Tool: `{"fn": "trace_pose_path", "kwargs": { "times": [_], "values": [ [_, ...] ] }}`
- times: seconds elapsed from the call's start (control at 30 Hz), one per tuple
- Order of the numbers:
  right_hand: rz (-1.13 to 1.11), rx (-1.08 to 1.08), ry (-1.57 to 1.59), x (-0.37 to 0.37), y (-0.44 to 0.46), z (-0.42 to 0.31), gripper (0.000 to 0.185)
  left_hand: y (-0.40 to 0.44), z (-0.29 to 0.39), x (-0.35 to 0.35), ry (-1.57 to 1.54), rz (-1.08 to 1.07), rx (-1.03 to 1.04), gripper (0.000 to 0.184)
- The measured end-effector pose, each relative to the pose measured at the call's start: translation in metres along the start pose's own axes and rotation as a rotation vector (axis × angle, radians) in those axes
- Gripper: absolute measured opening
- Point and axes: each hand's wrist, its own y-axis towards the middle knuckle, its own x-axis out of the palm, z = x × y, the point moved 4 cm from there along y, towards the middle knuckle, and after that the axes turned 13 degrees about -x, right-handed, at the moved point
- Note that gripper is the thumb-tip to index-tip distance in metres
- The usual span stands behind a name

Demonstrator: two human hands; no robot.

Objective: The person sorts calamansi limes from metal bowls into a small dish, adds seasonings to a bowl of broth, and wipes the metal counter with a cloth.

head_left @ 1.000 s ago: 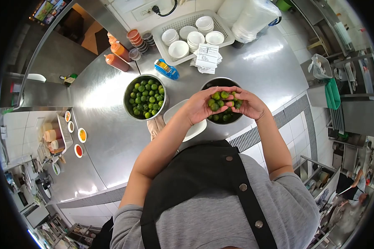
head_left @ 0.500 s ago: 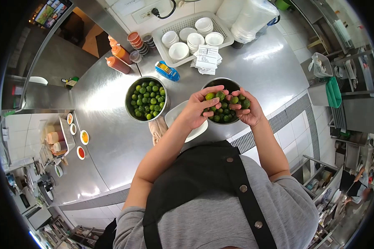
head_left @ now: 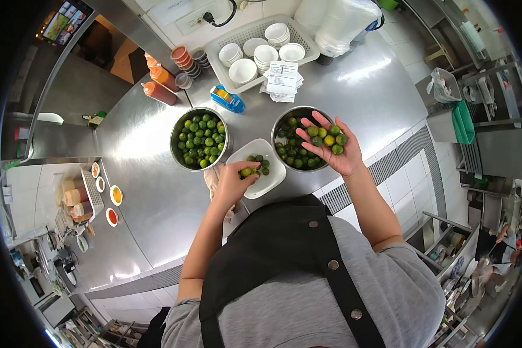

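The left hand point(head_left: 231, 184) is over the white dish point(head_left: 271, 184), its fingers bent in and pinching a few green and yellow limes point(head_left: 247, 172). More limes lie in the dish beside its fingers. The right hand point(head_left: 345, 152) is palm up with its fingers spread, and a little bunch of limes sits on it. Its fingers reach over the edge of the right bowl point(head_left: 278, 158), which has limes in it too. The left bowl point(head_left: 228, 145) is full of limes and stands near the dish. A cloth point(head_left: 212, 181) pokes out by the dish, next to the left arm.

Past the bowls, a blue tape holder point(head_left: 228, 99) sits on the shiny table point(head_left: 354, 95). Papers point(head_left: 282, 81) lean at the front of a tray point(head_left: 235, 87) of small white bowls point(head_left: 243, 71). Orange and red bottles point(head_left: 159, 93) stand to the left of the tray.
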Motion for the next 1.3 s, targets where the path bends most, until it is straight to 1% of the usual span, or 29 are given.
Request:
{"fn": "trace_pose_path", "kwargs": {
  "times": [0.03,0.13,0.2,0.23,0.33,0.43,0.53,0.63,0.67,0.77,0.8,0.87,0.9,1.0,1.1,1.2,1.3],
  "values": [
    [0.000,-0.003,0.035,0.001,0.001,0.002,0.058,-0.001,-0.003,-0.001,0.040,0.026,0.000,0.037],
    [-0.035,-0.012,0.053,0.007,0.001,0.007,0.054,-0.002,0.002,-0.001,-0.095,0.045,-0.011,0.028],
    [-0.060,-0.015,0.031,0.011,0.000,0.009,0.054,0.000,0.018,-0.002,-0.309,-0.007,-0.056,0.018],
    [-0.073,-0.017,0.020,0.012,-0.001,0.010,0.054,0.000,0.030,-0.003,-0.416,-0.033,-0.078,0.016],
    [-0.072,-0.044,-0.006,0.012,-0.001,0.011,0.054,0.003,0.053,0.000,-0.796,-0.234,-0.202,0.022],
    [-0.101,-0.050,-0.023,0.013,-0.002,0.014,0.055,0.013,0.061,0.009,-1.224,-0.448,-0.147,0.024],
    [-0.131,-0.047,-0.040,0.014,-0.002,0.017,0.057,0.020,0.063,0.011,-1.444,-0.646,-0.129,0.026],
    [-0.136,-0.053,-0.062,0.014,-0.001,0.019,0.058,0.020,0.070,0.011,-1.634,-0.469,-0.295,0.029],
    [-0.152,-0.052,-0.060,0.014,-0.001,0.020,0.058,0.027,0.058,0.013,-1.745,-0.658,-0.231,0.037],
    [0.000,-0.032,-0.104,0.001,0.004,0.018,0.057,0.018,0.076,0.008,-1.744,-0.533,-0.215,0.045],
    [0.069,0.010,-0.108,-0.010,0.006,0.015,0.052,0.021,0.071,0.009,-1.800,-0.604,-0.175,0.051],
    [0.046,0.097,0.035,-0.034,0.011,0.012,0.049,0.018,0.074,0.006,-1.806,-0.660,-0.109,0.053],
    [0.036,0.139,0.104,-0.033,0.012,0.013,0.048,0.017,0.076,0.004,-1.810,-0.692,-0.075,0.053],
    [0.100,0.113,0.008,-0.029,0.012,0.016,0.047,0.014,0.080,0.000,-1.823,-0.692,-0.055,0.053],
    [0.183,0.005,-0.204,0.000,0.014,0.029,0.047,0.013,0.077,-0.003,-1.852,-0.660,-0.066,0.052],
    [0.089,0.051,-0.175,0.009,0.033,0.042,0.047,0.011,0.066,-0.013,-1.830,-0.421,-0.164,0.046],
    [-0.035,0.120,-0.120,0.033,0.058,0.074,0.049,0.022,0.014,-0.031,-2.060,-0.560,-0.027,0.031]
  ]
}}
